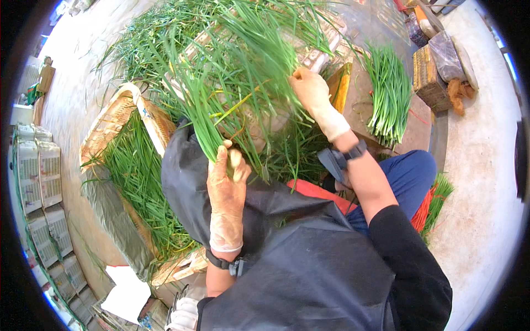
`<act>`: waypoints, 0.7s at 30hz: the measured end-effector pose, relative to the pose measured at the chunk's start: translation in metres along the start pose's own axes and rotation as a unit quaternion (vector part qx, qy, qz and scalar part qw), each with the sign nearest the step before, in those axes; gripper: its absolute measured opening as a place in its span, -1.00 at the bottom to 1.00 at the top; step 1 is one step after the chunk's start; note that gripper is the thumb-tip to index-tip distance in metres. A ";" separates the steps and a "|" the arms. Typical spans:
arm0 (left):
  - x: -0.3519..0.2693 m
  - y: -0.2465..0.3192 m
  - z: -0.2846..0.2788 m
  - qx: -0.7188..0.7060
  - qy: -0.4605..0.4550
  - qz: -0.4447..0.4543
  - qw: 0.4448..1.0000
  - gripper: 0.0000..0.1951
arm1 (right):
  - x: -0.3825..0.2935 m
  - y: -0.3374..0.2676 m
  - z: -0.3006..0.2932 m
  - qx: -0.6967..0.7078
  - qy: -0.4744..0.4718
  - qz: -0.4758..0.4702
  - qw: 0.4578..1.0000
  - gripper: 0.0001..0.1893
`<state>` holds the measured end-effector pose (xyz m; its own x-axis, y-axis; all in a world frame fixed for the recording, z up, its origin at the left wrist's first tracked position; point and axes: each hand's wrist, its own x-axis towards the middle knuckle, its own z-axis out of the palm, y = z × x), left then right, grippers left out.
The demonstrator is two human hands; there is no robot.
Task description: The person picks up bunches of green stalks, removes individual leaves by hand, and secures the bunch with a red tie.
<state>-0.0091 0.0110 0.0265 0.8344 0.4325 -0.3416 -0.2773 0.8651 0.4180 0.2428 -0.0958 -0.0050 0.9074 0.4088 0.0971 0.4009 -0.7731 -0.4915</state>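
Observation:
My left hand [227, 182], in a thin, stained glove, pinches a small bunch of garlic chives [201, 118] by its lower end, leaves pointing up and away. Farther off and to the right, my gloved right hand [312, 91] grips another bunch of chives [275, 53], whose leaves are blurred by motion and fan to the upper left. Between the two hands, loose leaves and a few yellowed blades [238, 103] hang over a low support. A dark apron [306, 265] covers my lap.
At left stands a woven basket [109, 118] filled with chives [140, 178]. A neat pile of chives [389, 93] lies on a board at right. Loose leaves [153, 37] heap at the back. Crates [35, 173] line the far left; a box [430, 78] stands at right.

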 end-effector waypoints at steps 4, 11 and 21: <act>0.004 0.000 0.002 0.000 0.039 -0.013 0.999 -0.79 | -0.017 -0.002 -0.029 0.230 -0.017 -0.004 0.973 -0.73; 0.013 -0.025 -0.004 0.130 0.064 -0.058 0.988 -0.76 | -0.111 -0.043 -0.031 0.309 -0.145 -0.052 0.938 -0.85; 0.017 -0.036 -0.005 0.206 0.095 -0.018 0.974 -0.77 | 0.033 -0.011 -0.013 -0.169 0.068 -0.070 0.981 -0.49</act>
<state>0.0126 -0.0112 0.0012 0.7255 0.4771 -0.4960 -0.0019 0.7221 0.6918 0.2700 -0.0805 0.0151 0.8400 0.4715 0.2684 0.5202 -0.8404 -0.1519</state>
